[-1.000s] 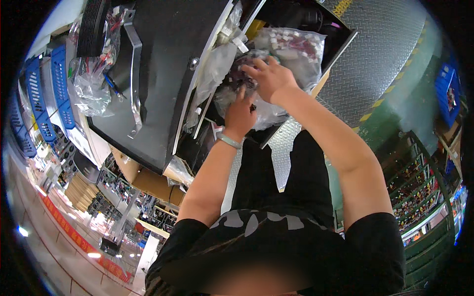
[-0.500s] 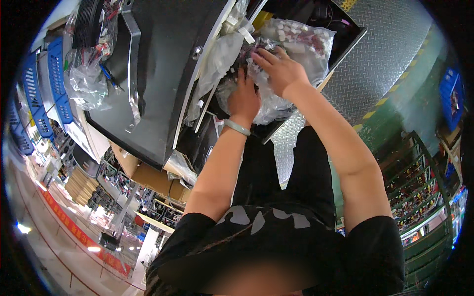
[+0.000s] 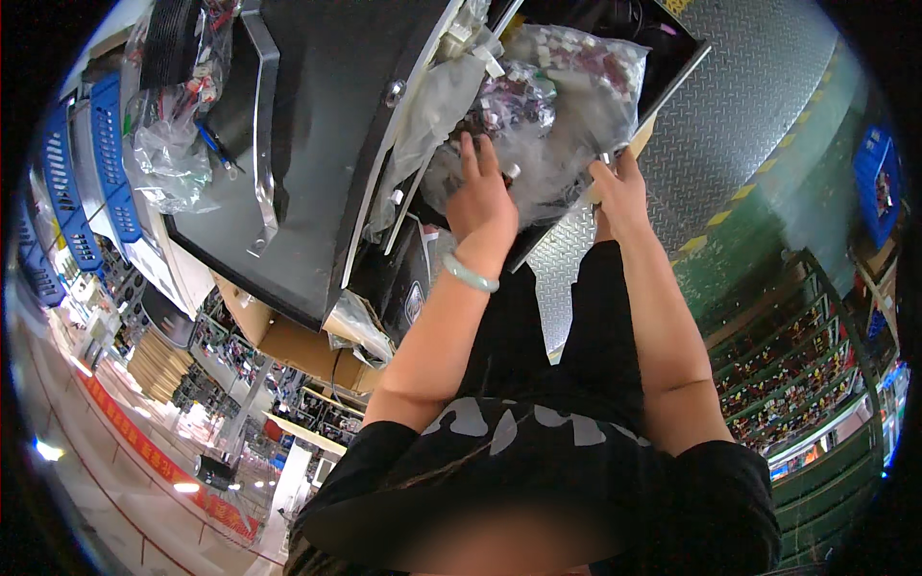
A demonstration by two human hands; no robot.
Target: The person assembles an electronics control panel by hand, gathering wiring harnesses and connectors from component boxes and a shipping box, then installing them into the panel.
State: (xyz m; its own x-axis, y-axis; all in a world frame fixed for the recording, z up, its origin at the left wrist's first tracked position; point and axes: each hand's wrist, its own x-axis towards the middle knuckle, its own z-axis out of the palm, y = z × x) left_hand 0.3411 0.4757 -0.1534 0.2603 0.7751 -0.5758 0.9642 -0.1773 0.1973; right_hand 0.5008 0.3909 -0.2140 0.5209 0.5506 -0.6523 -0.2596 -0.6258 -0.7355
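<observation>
An open drawer [image 3: 663, 99] holds several clear plastic bags. One bag [image 3: 595, 67] near its far end contains white connectors and dark red wires. Beside it a smaller bag [image 3: 519, 101] shows dark, purplish wiring. My left hand [image 3: 480, 202], with a pale bangle at the wrist, lies on the crumpled plastic at the drawer's near side, fingers stretched out and apart. A small white piece shows beside those fingers. At the drawer's right edge, my right hand [image 3: 619, 192] has its thumb and fingers closed around the drawer front.
Left of the drawer is a black cabinet top [image 3: 322, 144] with a bent metal bar [image 3: 264, 134], a blue-handled tool [image 3: 216, 146] and a bag of cables [image 3: 173, 158]. Patterned metal flooring [image 3: 725, 106] lies to the right. A cardboard box [image 3: 293, 350] stands below the cabinet.
My right hand has left the bags and moved right and nearer, onto the drawer's edge. My left hand has shifted slightly, and the smaller wiring bag is now uncovered.
</observation>
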